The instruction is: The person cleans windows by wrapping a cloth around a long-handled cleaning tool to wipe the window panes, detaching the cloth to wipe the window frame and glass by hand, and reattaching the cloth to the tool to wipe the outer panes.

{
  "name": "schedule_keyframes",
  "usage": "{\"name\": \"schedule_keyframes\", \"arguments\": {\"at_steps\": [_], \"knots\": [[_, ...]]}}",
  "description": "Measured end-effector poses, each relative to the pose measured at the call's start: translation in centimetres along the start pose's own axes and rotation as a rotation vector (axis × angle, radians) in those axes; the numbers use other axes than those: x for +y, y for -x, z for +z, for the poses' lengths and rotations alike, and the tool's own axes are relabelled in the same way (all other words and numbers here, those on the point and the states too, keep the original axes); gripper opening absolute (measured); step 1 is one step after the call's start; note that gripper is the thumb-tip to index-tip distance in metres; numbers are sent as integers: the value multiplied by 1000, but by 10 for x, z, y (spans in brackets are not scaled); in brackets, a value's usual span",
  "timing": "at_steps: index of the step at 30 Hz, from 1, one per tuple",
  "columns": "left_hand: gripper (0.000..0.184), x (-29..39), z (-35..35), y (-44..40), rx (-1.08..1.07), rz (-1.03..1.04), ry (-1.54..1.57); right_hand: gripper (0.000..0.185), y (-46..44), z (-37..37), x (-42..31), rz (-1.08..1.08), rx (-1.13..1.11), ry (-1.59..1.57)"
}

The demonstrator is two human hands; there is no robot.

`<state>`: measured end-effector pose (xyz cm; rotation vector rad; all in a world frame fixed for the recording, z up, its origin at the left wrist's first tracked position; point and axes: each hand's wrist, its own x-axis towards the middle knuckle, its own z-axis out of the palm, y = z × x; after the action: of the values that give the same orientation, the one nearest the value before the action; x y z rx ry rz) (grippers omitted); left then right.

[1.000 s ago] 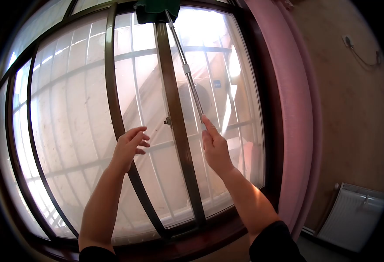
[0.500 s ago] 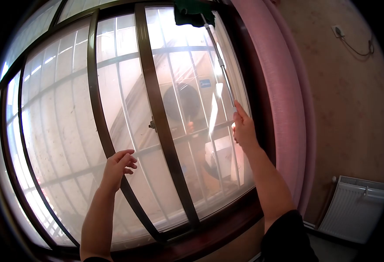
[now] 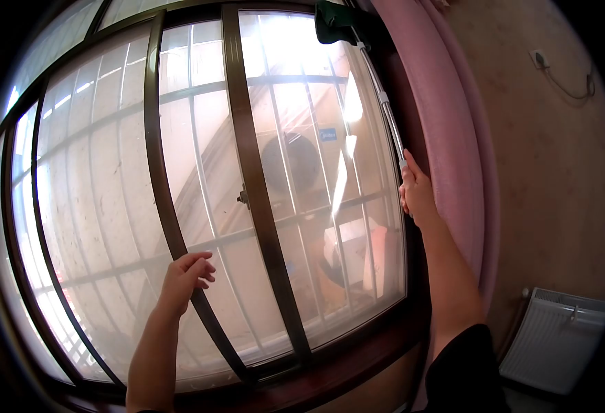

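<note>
My right hand [image 3: 418,193] is closed round the lower part of a silver metal pole [image 3: 383,96] near the right edge of the window. A dark green cloth [image 3: 335,24] covers the pole's upper end, at the top right corner of the window frame. My left hand [image 3: 187,279] is raised before a dark window bar [image 3: 167,199], its fingers loosely curled and apart, holding nothing. Behind both hands stands the large sliding window [image 3: 213,158], with a small latch [image 3: 243,197] on its middle bar.
A pink curtain [image 3: 457,131] hangs just right of the window. Farther right, the wall has a socket with a cord [image 3: 539,59] and a white radiator [image 3: 557,341] below. Through the glass show bars, a round dark fan shape and a white box.
The pole, the green cloth and my right hand have moved right, from the window's middle bar to the right frame and curtain. My left hand is slightly lower.
</note>
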<state>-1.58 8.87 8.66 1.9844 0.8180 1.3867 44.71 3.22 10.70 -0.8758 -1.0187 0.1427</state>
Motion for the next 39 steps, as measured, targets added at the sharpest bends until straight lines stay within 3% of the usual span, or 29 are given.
{"name": "schedule_keyframes", "arguments": {"at_steps": [5,7,10,13,16,18,20,22,25,27,39], "knots": [[29,-19,-28,19,12,-43,-15,44,11,4,22,-102,24,4],[28,-22,-36,23,30,-52,-12,46,7,-3,26,-29,3,69],[27,-29,-45,27,97,-105,51,48,-10,-10,51,-305,62,272],[26,-30,-48,28,88,-143,86,55,-11,-13,39,-354,68,319],[26,-24,-42,23,83,-114,89,61,-11,-4,0,-353,23,303],[26,-16,-36,23,66,-84,97,65,-3,3,-32,-140,-55,298],[26,-16,-31,27,44,-61,108,65,8,6,-38,-125,-62,280],[24,-19,-27,31,-5,-32,95,66,14,3,-26,-117,-63,266],[25,-24,-25,43,-107,-6,10,68,14,-4,8,-291,-19,320],[25,-22,-26,47,-127,3,-3,68,19,-5,11,-175,-22,323],[26,-20,-5,31,-94,-56,31,68,25,-17,-6,-173,-88,357]]}}
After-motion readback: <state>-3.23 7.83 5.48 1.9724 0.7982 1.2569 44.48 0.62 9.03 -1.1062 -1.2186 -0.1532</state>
